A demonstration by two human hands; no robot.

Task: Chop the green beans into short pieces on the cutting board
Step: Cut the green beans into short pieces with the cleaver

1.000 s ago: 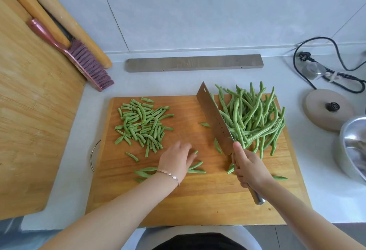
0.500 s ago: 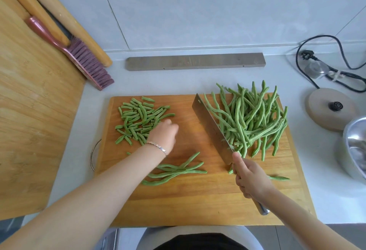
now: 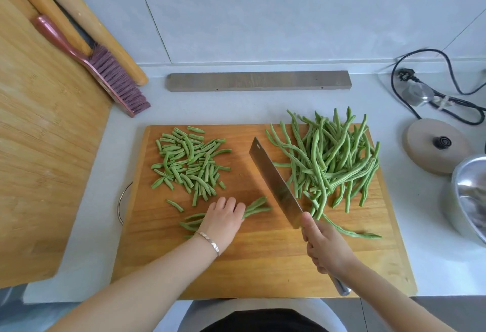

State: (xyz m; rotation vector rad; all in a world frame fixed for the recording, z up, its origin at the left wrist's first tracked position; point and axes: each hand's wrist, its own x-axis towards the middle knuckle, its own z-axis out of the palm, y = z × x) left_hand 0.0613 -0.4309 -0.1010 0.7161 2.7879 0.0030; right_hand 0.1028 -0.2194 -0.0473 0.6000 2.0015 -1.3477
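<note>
Board (image 3: 263,266), left hand (image 3: 223,220) near its middle, fingers curled down over a small bundle (image 3: 257,206) of beans, right hand (image 3: 326,250) wrapped tight round the cleaver (image 3: 276,184) handle, blade slanting just right of the bundle, long beans (image 3: 334,163) heaped on the board's right, cut pieces (image 3: 189,163) at its far left.
</note>
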